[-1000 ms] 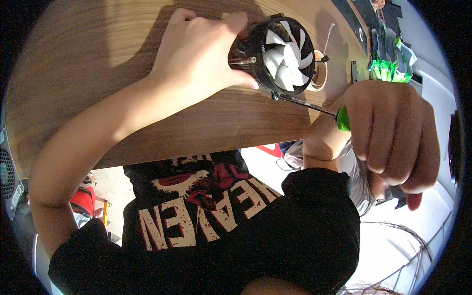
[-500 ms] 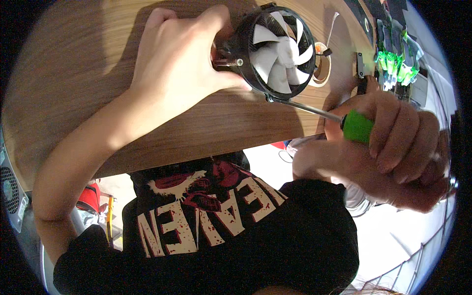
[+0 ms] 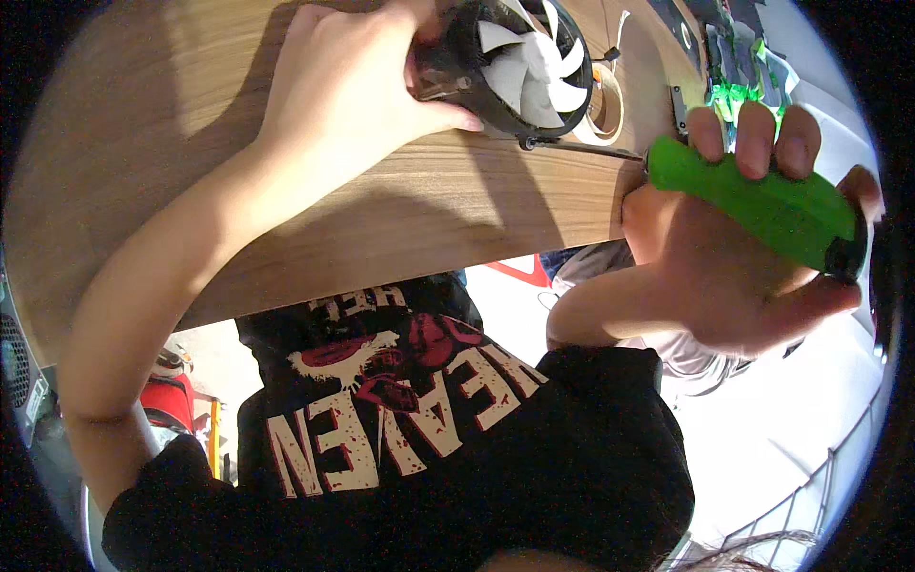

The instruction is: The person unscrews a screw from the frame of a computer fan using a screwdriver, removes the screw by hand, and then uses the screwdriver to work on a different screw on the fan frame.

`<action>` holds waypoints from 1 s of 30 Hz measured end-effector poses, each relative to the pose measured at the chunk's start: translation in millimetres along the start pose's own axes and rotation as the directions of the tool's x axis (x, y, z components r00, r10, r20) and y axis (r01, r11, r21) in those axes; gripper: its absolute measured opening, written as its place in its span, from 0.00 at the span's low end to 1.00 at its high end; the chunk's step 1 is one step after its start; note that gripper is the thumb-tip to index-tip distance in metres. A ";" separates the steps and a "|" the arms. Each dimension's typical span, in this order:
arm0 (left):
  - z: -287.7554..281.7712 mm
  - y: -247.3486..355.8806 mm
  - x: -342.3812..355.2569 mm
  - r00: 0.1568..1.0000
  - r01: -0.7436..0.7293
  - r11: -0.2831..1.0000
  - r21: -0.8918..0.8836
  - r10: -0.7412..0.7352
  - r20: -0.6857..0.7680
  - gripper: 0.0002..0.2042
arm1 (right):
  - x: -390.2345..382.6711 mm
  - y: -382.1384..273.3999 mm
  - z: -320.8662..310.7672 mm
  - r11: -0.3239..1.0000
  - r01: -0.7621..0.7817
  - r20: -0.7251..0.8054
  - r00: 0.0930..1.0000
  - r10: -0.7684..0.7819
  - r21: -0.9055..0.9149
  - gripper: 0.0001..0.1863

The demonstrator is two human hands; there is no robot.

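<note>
A round cooling fan (image 3: 541, 69) with white blades in a black frame stands on its side near the far edge of the view. My left hand (image 3: 348, 86) is closed around its back part, the thumb reaching along the near rim. A small dark screw (image 3: 529, 143) shows at the lower rim of the frame. On the right, my right hand (image 3: 710, 272) holds a screwdriver (image 3: 762, 205) by its thick green handle, palm up, with the fingers curled over it. Its thin shaft points left toward the screw; whether the tip touches it I cannot tell.
Beyond the fan on the wooden table (image 3: 315, 253) lie a roll of tape (image 3: 615, 110), a thin cable (image 3: 620, 33) and a small metal plate (image 3: 679, 110). Green-lit parts (image 3: 743, 95) stand farther right. Below the table's edge is a red object (image 3: 172, 402).
The fan and my left hand appear slightly higher and farther left. My right hand has rolled from a knuckles-up grip to palm up, exposing most of the green handle, and appears higher.
</note>
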State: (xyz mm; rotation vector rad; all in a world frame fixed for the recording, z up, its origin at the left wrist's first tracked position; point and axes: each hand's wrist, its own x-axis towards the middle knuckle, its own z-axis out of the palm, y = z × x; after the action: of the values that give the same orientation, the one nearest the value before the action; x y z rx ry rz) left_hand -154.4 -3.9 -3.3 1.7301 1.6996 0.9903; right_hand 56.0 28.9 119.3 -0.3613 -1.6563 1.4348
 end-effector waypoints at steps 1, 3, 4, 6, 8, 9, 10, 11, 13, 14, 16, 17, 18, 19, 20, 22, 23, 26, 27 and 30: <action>-0.3 -1.1 0.1 1.000 0.003 1.000 -0.013 -0.003 0.007 0.28 | 4.4 -1.0 -5.5 0.991 -0.009 0.021 1.000 0.012 -0.135 0.35; 0.6 -3.0 0.6 1.000 -0.009 1.000 -0.027 0.010 0.019 0.28 | 14.0 -4.4 -19.2 0.978 0.084 0.161 0.986 -0.054 -0.189 0.34; 2.0 -3.3 0.1 0.999 -0.031 0.999 0.031 0.032 -0.019 0.28 | 18.1 -8.3 -25.4 0.955 0.126 0.294 0.955 -0.044 -0.267 0.32; 3.6 -5.4 -0.9 0.998 -0.056 0.998 0.025 0.057 -0.039 0.28 | 26.8 -16.0 -36.5 0.983 0.058 0.506 0.862 0.038 -0.173 0.28; 4.5 -7.7 -1.8 0.998 -0.058 0.998 0.022 0.058 -0.017 0.28 | 31.2 -15.2 -41.3 0.992 0.063 0.643 0.766 0.022 -0.109 0.22; 4.6 -8.8 -2.1 0.999 -0.044 0.999 0.023 0.044 0.015 0.28 | 34.2 -13.5 -41.7 0.996 0.028 0.665 0.746 0.035 -0.084 0.20; 4.8 -9.4 -2.2 0.998 -0.070 0.997 0.038 0.070 0.002 0.28 | 41.5 -10.1 -41.3 0.998 0.018 0.708 0.706 0.024 -0.052 0.19; 4.5 -10.1 -2.1 0.995 -0.094 0.994 0.053 0.095 -0.012 0.29 | 48.4 -6.4 -39.7 1.000 0.015 0.753 0.658 -0.002 -0.011 0.17; 3.8 -11.0 -1.1 0.965 -0.218 0.968 0.126 0.233 -0.121 0.30 | 65.5 2.2 -35.1 0.987 -0.127 0.835 0.549 -0.012 0.098 0.11; 3.3 -11.3 -0.3 0.972 -0.197 0.966 0.165 0.214 -0.093 0.32 | 83.2 10.6 -35.9 0.954 -0.253 0.916 0.397 -0.051 0.163 0.09; 2.5 -12.3 1.3 0.984 -0.157 0.957 0.242 0.171 -0.039 0.37 | 99.3 20.9 -35.0 0.872 -0.432 0.959 0.251 -0.131 0.232 0.06; 2.1 -12.8 1.9 0.985 -0.160 0.955 0.249 0.170 -0.017 0.40 | 106.1 26.1 -35.2 0.820 -0.521 0.970 0.175 -0.169 0.237 0.06; 1.7 -13.0 2.2 0.986 -0.166 0.952 0.256 0.169 0.009 0.43 | 112.8 29.0 -36.3 0.815 -0.532 0.973 0.141 -0.182 0.230 0.07; 0.6 -13.5 3.1 0.985 -0.173 0.949 0.263 0.169 0.036 0.46 | 109.9 31.4 -37.4 0.810 -0.521 0.962 0.183 -0.201 0.269 0.09; 1.1 -13.4 5.2 0.976 -0.213 0.919 0.332 0.214 0.032 0.49 | 106.5 33.9 -37.9 0.805 -0.508 0.949 0.225 -0.220 0.307 0.11; 2.8 -13.2 10.1 0.956 -0.282 0.893 0.350 0.291 0.026 0.53 | 107.5 36.9 -36.6 0.806 -0.487 0.938 0.245 -0.244 0.337 0.13; 2.3 -13.2 13.5 0.947 -0.313 0.901 0.300 0.322 0.020 0.56 | 107.3 37.1 -35.5 0.805 -0.481 0.934 0.249 -0.255 0.348 0.14; 4.1 -10.3 30.2 0.970 -0.219 0.972 -0.086 0.227 0.086 0.64 | 103.2 38.8 -32.9 0.779 -0.475 0.907 0.299 -0.295 0.410 0.15; 2.3 -10.2 31.9 0.956 -0.270 0.953 -0.140 0.282 0.079 0.64 | 102.4 39.4 -32.3 0.765 -0.479 0.897 0.319 -0.305 0.430 0.15; 3.1 -13.8 36.4 0.913 -0.373 0.892 -0.254 0.401 0.070 0.66 | 96.6 43.3 -31.3 0.731 -0.492 0.874 0.372 -0.314 0.472 0.14</action>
State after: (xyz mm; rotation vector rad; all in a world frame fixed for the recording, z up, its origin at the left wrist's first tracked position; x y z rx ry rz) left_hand -162.3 33.5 -10.9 1.9621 1.1263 1.1782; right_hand 11.6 130.0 119.3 1.0677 -1.6817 2.4891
